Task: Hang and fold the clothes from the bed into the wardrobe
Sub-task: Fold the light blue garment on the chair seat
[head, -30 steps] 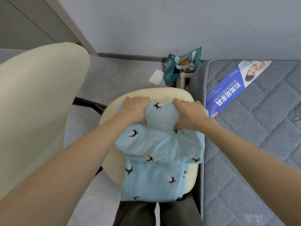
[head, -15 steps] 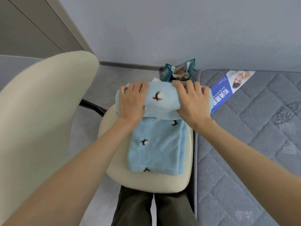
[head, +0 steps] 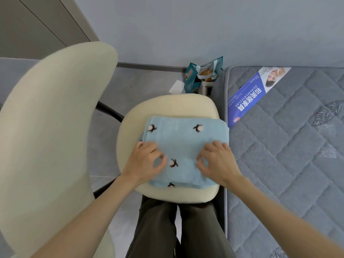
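Both hands have drawn back from the far edge of the blue garment (head: pixel 186 138) to its near half, and the fold they were rolling half a second ago now lies flat, leaving a tidy rectangle. That garment, pale blue with small dark-stemmed white cotton bolls, rests folded on the cream chair seat (head: pixel 167 103), its right edge close to the seat's rim next to the bed (head: pixel 288 155).

On the cloth's near-left part, the left hand (head: pixel 147 162) has thumb and forefinger curled together into a ring, pinching the fabric. The right hand (head: pixel 216 162) mirrors it on the near-right part, with the same narrow pinch; motion blur softens both.

To the left rises the cream backrest (head: pixel 55 127). A blue printed label (head: pixel 247 101) lies on the grey quilted mattress. Beyond the seat, on the floor by the wall, stand a teal snack bag (head: pixel 202 73) and a white paper slip (head: pixel 176 86). Dark trousers (head: pixel 158 229) show below the seat.
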Demonstrator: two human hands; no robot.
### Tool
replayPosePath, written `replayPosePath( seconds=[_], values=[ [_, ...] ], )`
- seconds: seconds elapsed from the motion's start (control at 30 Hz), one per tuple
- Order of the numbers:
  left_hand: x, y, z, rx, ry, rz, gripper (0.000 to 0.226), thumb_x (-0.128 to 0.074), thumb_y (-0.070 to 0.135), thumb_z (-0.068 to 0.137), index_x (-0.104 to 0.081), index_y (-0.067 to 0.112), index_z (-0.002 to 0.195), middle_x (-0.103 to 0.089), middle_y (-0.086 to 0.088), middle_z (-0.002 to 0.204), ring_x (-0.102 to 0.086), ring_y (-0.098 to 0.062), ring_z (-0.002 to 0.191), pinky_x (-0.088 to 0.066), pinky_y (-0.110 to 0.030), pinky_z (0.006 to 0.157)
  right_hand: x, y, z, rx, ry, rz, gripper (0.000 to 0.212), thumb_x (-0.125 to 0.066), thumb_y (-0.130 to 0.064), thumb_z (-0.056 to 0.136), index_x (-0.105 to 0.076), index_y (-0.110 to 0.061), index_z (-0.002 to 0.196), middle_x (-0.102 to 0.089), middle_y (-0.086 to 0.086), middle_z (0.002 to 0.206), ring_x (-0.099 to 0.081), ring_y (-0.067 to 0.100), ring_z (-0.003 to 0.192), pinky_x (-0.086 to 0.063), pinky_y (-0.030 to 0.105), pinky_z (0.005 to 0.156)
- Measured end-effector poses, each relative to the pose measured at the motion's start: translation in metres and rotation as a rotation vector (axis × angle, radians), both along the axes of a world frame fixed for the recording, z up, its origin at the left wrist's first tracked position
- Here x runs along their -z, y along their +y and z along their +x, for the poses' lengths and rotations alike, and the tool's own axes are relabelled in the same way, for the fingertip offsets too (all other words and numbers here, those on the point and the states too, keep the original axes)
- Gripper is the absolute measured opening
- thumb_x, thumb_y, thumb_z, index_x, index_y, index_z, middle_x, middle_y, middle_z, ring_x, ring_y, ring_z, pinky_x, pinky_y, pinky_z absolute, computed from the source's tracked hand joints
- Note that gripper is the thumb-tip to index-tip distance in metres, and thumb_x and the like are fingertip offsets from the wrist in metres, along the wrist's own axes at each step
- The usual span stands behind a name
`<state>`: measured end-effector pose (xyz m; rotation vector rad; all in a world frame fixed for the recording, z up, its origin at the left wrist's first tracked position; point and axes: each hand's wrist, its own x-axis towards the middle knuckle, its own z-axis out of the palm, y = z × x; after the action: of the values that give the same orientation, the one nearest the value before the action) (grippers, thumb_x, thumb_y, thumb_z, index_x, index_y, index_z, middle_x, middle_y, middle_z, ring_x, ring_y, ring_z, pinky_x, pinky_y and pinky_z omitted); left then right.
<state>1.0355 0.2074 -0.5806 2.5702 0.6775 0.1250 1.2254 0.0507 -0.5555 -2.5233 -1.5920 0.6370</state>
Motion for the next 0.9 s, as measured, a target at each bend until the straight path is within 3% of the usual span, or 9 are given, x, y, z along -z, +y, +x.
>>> replayPosePath(
  seconds=[0.07, 0.13, 0.2, 0.3, 0.43, 0.53, 0.67, 0.73, 0.9],
  values=[
    [0.003, 0.0, 0.015, -0.143, -0.014, 0.001, 0.033, -0.041, 0.034, 0.094, -0.067, 0.016, 0.104, -0.055, -0.001, 0.1, -0.055, -0.022, 0.093, -0.032, -0.032, 0.084, 0.008, 0.011, 0.003, 0.136, -0.091, 0.125, 0.032, -0.063, -0.02, 0.082, -0.066, -0.019, 0.114, -0.06, 0.008, 0.113, -0.054, 0.037, 0.103, -0.04, 0.044, 0.086],
    [0.009, 0.0, 0.038, -0.268, 0.043, -0.037, 0.037, -0.042, 0.034, 0.097, -0.058, 0.023, 0.129, -0.047, -0.008, 0.134, -0.042, -0.03, 0.125, -0.031, -0.043, 0.102, 0.018, 0.026, 0.003, 0.263, -0.09, 0.046, 0.05, -0.054, -0.034, 0.092, -0.043, -0.031, 0.141, -0.034, 0.01, 0.149, -0.03, 0.043, 0.13, -0.029, 0.056, 0.104],
    [0.02, -0.001, 0.062, -0.35, 0.177, -0.157, 0.045, -0.04, 0.043, 0.099, -0.039, 0.037, 0.143, -0.023, -0.006, 0.156, -0.016, -0.037, 0.141, -0.018, -0.056, 0.112, 0.037, 0.037, -0.003, 0.338, -0.029, -0.063, 0.057, -0.042, -0.052, 0.095, -0.02, -0.047, 0.147, -0.004, 0.004, 0.16, -0.007, 0.045, 0.14, -0.015, 0.065, 0.109],
    [0.054, -0.013, 0.074, -0.395, 0.343, -0.171, 0.056, -0.028, 0.061, 0.095, -0.008, 0.052, 0.147, 0.007, 0.005, 0.16, 0.007, -0.036, 0.144, -0.009, -0.067, 0.109, 0.07, 0.037, -0.016, 0.428, 0.01, -0.101, 0.063, -0.034, -0.066, 0.091, -0.007, -0.053, 0.147, 0.011, 0.001, 0.16, 0.004, 0.049, 0.14, -0.015, 0.071, 0.106],
    [0.082, -0.034, 0.061, -0.446, 0.284, -0.072, 0.06, -0.027, 0.065, 0.092, -0.009, 0.051, 0.147, 0.004, -0.001, 0.161, -0.009, -0.041, 0.143, -0.024, -0.067, 0.106, 0.097, 0.022, -0.029, 0.448, -0.049, -0.017, 0.067, -0.036, -0.068, 0.088, -0.016, -0.048, 0.148, 0.003, 0.01, 0.161, -0.004, 0.055, 0.139, -0.031, 0.067, 0.1],
    [0.091, -0.04, 0.053, -0.549, 0.2, -0.107, 0.066, -0.031, 0.069, 0.089, -0.008, 0.05, 0.148, 0.004, -0.01, 0.161, -0.013, -0.04, 0.143, -0.028, -0.062, 0.108, 0.105, 0.017, -0.027, 0.458, -0.045, 0.113, 0.071, -0.04, -0.07, 0.084, -0.022, -0.044, 0.148, 0.002, 0.014, 0.161, -0.008, 0.053, 0.14, -0.024, 0.06, 0.107],
    [0.087, -0.034, 0.048, -0.643, 0.187, -0.266, 0.08, -0.033, 0.081, 0.079, 0.008, 0.057, 0.143, 0.003, -0.018, 0.159, -0.006, -0.034, 0.146, -0.018, -0.058, 0.114, 0.097, 0.009, -0.026, 0.788, 0.229, 0.199, 0.095, -0.059, -0.075, 0.068, -0.008, -0.054, 0.146, 0.008, 0.01, 0.16, -0.016, 0.036, 0.143, -0.021, 0.048, 0.113],
    [0.084, -0.031, 0.042, -0.66, 0.222, -0.298, 0.086, -0.032, 0.087, 0.073, 0.013, 0.06, 0.141, -0.006, -0.019, 0.158, -0.009, -0.032, 0.146, -0.017, -0.058, 0.113, 0.091, 0.006, -0.027, 0.886, 0.312, 0.179, 0.104, -0.062, -0.079, 0.06, 0.001, -0.062, 0.141, -0.005, 0.005, 0.159, -0.024, 0.033, 0.14, -0.025, 0.048, 0.112],
    [0.081, -0.024, 0.028, -0.721, 0.186, -0.472, 0.098, -0.046, 0.089, 0.063, 0.012, 0.064, 0.138, -0.023, -0.012, 0.153, -0.029, -0.035, 0.137, -0.036, -0.052, 0.102, 0.088, 0.008, -0.024, 0.943, 0.413, 0.128, 0.111, -0.069, -0.08, 0.053, 0.006, -0.07, 0.135, -0.038, 0.012, 0.132, -0.039, 0.032, 0.123, -0.031, 0.04, 0.1]
  ],
)
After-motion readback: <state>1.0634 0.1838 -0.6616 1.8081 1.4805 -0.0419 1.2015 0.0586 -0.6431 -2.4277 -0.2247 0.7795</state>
